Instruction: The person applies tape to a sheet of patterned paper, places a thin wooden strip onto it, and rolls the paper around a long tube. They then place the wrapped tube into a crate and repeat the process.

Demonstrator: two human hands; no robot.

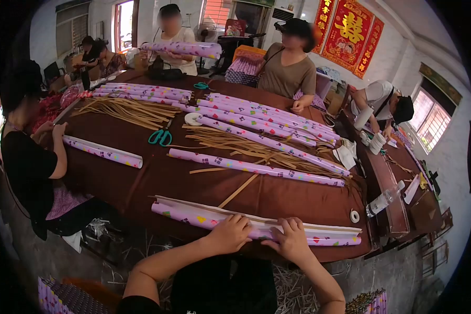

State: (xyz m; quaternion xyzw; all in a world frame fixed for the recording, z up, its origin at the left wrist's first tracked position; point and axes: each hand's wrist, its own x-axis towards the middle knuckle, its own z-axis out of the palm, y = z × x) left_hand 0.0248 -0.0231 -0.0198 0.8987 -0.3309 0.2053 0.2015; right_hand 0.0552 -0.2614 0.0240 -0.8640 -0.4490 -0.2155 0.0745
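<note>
The purple sheet (186,213) was long, glossy and partly rolled, printed with small dark, red, green and yellow figures. Its white inner face showed as a lengthwise band on the far side, and the roll was not closed along that side. A thin brownish line ran along the far edge and projected slightly at the left end.

The sheet lay lengthwise along the near edge of the brown tablecloth (303,201), with its right end close to the table's right corner. A small tape roll (355,216) stood just beyond that end. Bare cloth separated the sheet from a finished purple tube (256,167) farther in; one tan strip (238,191) crossed this space at a slant. More open cloth extended to the left, toward the half-rolled tube (102,150) in front of a co-worker (29,157).

The left hand (228,233) and right hand (292,240) were on the sheet near mid-length, a short gap between them. The right hand was clamped on the roll, fingers over the top and thumb on the near side. The left hand's fingers curled over the top; whether it gripped or only pressed could not be determined.
</note>
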